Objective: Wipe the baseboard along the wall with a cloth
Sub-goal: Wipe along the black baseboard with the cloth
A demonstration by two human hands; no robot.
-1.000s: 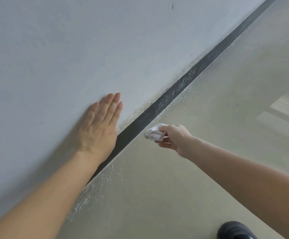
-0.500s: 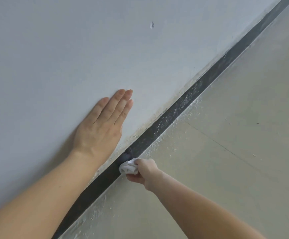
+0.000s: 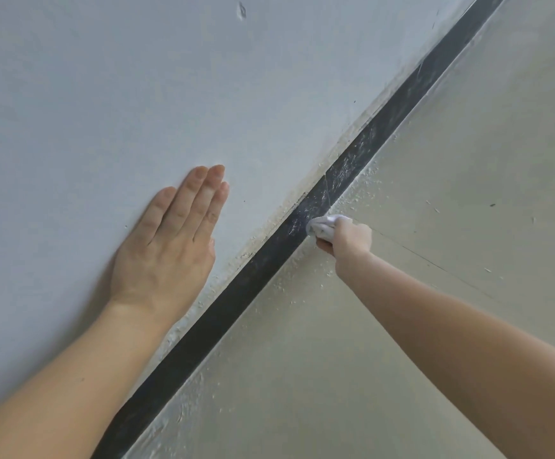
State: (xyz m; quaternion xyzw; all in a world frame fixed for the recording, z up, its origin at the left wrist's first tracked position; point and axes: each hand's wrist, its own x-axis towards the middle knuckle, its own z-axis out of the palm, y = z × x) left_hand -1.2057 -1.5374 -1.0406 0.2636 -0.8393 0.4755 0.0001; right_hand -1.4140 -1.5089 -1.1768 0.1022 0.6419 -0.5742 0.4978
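No word, label, brand, number or sign can be read on the wall, baseboard, floor or cloth.

Soft, even light, no glare; faint shadow beside the left hand on wall; sharp centre, wide-angle stretch at edges

Floor: pale beige, smooth finish. White flecks lie scattered along its upper-left edge. One thin dark line crosses the surface diagonally. A small dark speck sits above that line. A small chip marks the paint near the top of the view.
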